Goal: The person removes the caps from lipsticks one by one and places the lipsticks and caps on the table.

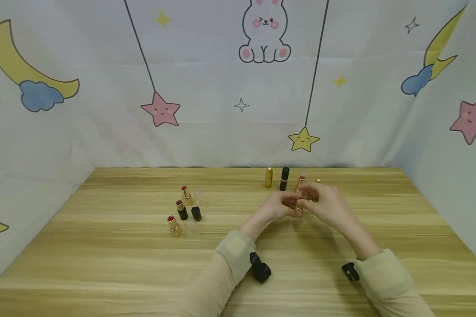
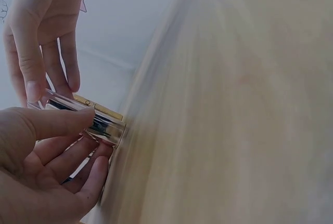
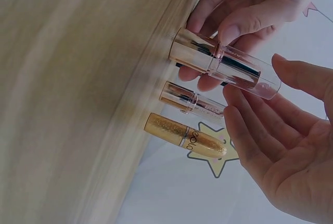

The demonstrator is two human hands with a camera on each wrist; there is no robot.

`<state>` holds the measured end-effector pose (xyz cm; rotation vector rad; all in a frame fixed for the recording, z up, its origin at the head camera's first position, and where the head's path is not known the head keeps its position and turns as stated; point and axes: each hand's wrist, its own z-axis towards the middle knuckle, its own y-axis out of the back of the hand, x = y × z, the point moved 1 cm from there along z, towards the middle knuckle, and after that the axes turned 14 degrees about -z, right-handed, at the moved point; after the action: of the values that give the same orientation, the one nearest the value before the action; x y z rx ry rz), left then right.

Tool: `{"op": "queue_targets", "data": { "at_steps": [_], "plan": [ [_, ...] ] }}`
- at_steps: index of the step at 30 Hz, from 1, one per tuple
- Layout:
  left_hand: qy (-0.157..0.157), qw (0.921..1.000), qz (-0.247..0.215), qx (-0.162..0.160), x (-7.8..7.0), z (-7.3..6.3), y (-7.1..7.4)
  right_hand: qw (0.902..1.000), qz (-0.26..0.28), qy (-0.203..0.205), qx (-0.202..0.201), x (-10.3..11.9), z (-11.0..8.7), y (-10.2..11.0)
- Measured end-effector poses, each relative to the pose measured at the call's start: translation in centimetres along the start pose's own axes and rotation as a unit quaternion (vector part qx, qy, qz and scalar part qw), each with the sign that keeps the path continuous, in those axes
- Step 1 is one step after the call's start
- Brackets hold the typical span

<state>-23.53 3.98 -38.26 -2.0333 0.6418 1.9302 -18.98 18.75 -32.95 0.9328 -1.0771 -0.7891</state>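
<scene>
My left hand (image 2: 47,156) pinches the shiny gold base of a lipstick (image 3: 195,55), which stands upright at the tabletop. A clear cap (image 3: 247,73) sits over its top. At that cap, the thumb and fingertips of my right hand (image 1: 325,200) pinch lightly from opposite sides. Just behind stands another clear-capped gold lipstick (image 3: 179,96), partly hidden by the hands in the head view. Beside it is a gold bullet-shaped lipstick (image 3: 182,134). A black lipstick (image 1: 284,178) and a gold lipstick (image 1: 269,177) stand left of the hands.
At left on the wooden table (image 1: 103,264) stand three uncapped red lipsticks, the rear one (image 1: 187,196), the black-based one (image 1: 181,210) and the front one (image 1: 174,226). Next to them are a black cap (image 1: 196,214) and clear caps (image 1: 191,227). A printed curtain (image 1: 206,145) borders the table.
</scene>
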Motion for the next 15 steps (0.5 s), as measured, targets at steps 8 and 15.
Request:
{"op": "queue_targets", "data": {
  "at_steps": [8, 15],
  "plan": [
    [-0.006, 0.9997, 0.019, -0.017, 0.25, 0.31, -0.12, 0.9999, -0.014, 0.003, -0.009, 0.10, 0.08, -0.09],
    [0.007, 0.9988, 0.035, -0.033, 0.31, 0.43, -0.33, 0.9997, -0.017, 0.007, -0.014, 0.07, 0.08, 0.03]
  ]
}}
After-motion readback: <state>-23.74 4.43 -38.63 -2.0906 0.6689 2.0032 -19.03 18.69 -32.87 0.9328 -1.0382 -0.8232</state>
